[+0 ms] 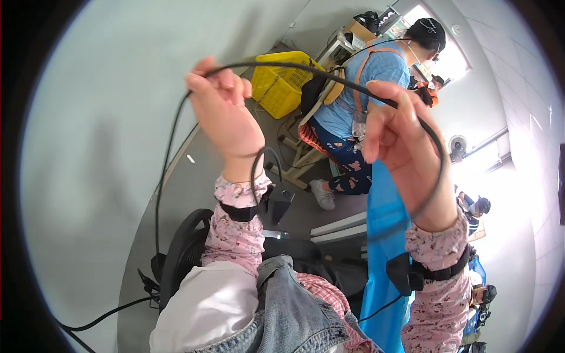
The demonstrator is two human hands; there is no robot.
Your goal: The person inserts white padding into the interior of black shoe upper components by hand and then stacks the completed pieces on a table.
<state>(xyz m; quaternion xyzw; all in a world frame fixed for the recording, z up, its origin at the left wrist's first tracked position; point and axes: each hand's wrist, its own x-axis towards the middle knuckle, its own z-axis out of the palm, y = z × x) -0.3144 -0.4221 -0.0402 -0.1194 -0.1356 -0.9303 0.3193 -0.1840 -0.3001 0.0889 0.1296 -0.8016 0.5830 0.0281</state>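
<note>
A black cable (306, 69) arcs through the air between my raised hands. My left hand (226, 115) pinches it near the thumb and forefinger, with the other fingers curled in. On that side the cable drops down to the floor by the chair. My right hand (412, 147) has its fingers bent around the cable, which runs on past the back of the hand and curves down, blurred. Each forearm wears a pink floral sleeve and a black strap with a black box, one at the left wrist (281, 203) and one at the right (403, 275).
A person in a blue shirt (376, 67) sits ahead, facing away to the right. Behind that person stands a yellow plastic basket (276, 106). A blue-covered table edge (382, 217) runs along my right. A black chair (188, 241) is by my left side, near a pale wall (106, 117).
</note>
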